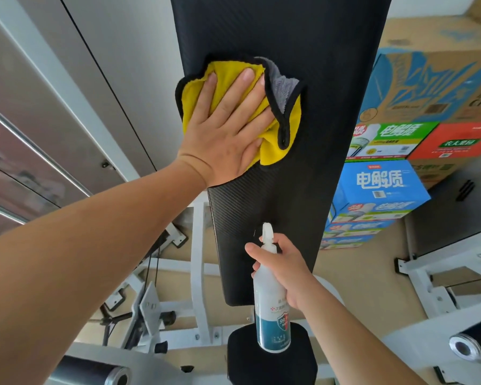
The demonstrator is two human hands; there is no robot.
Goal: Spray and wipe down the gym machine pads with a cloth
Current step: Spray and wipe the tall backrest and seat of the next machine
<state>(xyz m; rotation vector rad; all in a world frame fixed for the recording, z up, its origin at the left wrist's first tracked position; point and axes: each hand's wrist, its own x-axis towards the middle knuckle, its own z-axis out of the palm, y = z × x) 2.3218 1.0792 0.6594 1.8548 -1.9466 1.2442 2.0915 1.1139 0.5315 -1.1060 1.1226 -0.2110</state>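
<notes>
A: Where's the cloth (267,158)?
B: Yellow, pressed flat on the black back pad (303,37) under the left hand (222,132), fingers spread
A: And the right hand (288,272)?
B: Gripping the spray bottle (271,323) lower down, near the pad's bottom end; nozzle probably faces it

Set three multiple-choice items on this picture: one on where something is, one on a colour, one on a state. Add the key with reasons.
1. Where is the cloth?
A. on the floor
B. on the black pad, under the left hand
C. in a box

2. Which colour is the cloth's side facing the hand?
A. yellow
B. red
C. white

3. What is the right hand doing?
A. hanging empty
B. pressing the pad
C. holding the bottle

Key:
1 B, flat fingers press it to the pad.
2 A, yellow shows around the fingers.
3 C, fingers curl round the bottle's neck.
</notes>
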